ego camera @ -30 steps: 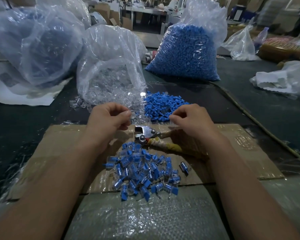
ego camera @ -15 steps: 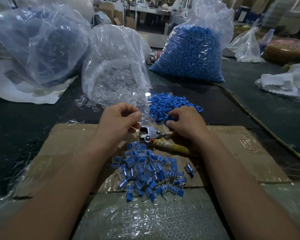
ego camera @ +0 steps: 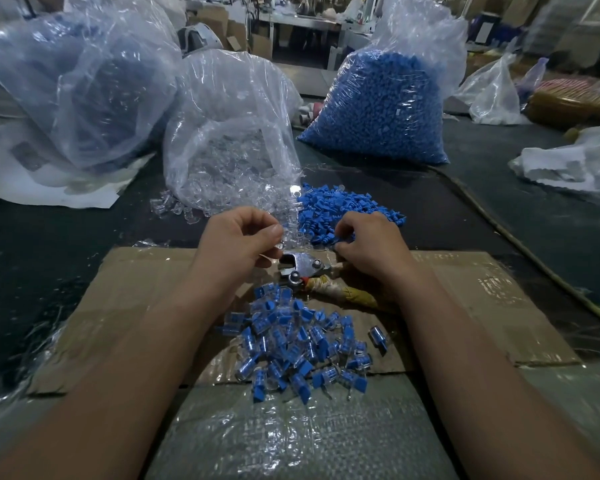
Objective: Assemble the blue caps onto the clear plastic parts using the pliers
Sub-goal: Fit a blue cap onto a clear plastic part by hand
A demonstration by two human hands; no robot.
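At the far edge of the taped cardboard [ego camera: 136,289] on your dark worktable [ego camera: 49,254], mid-frame, your left hand [ego camera: 238,244] pinches a clear part [ego camera: 280,244] and your right hand [ego camera: 371,245] a blue cap [ego camera: 338,240], pliers [ego camera: 302,266] lying between them.

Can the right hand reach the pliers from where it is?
Probably yes. The pliers lie uncovered on the cardboard just beside the right hand, their handle running under its wrist. Its fingers seem to be pinching a blue cap, though, so that may come first.
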